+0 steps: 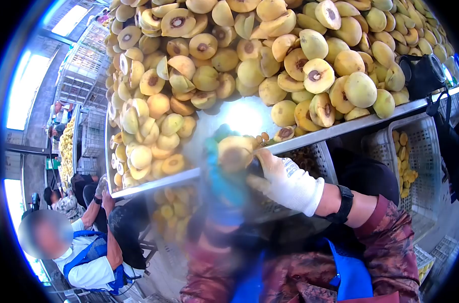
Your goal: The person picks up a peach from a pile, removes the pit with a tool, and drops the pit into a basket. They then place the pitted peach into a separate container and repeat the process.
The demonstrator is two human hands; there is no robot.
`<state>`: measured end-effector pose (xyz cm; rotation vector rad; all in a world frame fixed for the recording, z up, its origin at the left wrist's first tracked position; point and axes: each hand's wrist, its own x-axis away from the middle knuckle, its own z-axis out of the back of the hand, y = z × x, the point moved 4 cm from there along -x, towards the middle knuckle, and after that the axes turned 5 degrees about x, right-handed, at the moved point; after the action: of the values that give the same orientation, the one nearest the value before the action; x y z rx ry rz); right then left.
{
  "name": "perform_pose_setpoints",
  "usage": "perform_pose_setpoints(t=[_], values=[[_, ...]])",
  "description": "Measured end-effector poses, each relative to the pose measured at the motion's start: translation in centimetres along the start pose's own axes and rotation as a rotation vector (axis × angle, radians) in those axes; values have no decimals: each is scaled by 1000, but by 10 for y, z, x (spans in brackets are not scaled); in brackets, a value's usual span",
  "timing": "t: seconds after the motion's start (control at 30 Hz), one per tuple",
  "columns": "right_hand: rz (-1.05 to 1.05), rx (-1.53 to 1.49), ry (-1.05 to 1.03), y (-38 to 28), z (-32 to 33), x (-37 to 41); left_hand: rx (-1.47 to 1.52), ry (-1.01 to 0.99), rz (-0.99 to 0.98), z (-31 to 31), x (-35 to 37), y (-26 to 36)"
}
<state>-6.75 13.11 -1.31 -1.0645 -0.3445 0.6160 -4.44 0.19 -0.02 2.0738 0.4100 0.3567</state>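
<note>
Wrapped around a yellow fruit half is my left hand, in a teal glove blurred by motion; the fruit's brownish cut face points up. My right hand, in a white glove, is closed just right of the fruit, its fingers bent toward it. What it holds, if anything, is too blurred to make out. Both hands are at the front metal edge of a table heaped with halved yellow fruits. Small brown pits lie on the metal beyond my right hand.
A co-worker sits at the left by the table's corner. Below the edge stand a crate with pits and a white crate holding yellow pieces. A black object rests at the table's right. Stacked crates stand at back left.
</note>
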Motion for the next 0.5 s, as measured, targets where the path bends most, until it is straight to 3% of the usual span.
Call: perform_pose_setpoints(t=[0.33,0.4,0.5], values=[[-30,25,-11,2,-7,0,-109,-197,-129,-4,7,-3],[5,44,14,3,-9,1,-539,-242,-324,0,6,1],[22,27,0,1,-8,2,-727,-213,-448,-3,6,2]])
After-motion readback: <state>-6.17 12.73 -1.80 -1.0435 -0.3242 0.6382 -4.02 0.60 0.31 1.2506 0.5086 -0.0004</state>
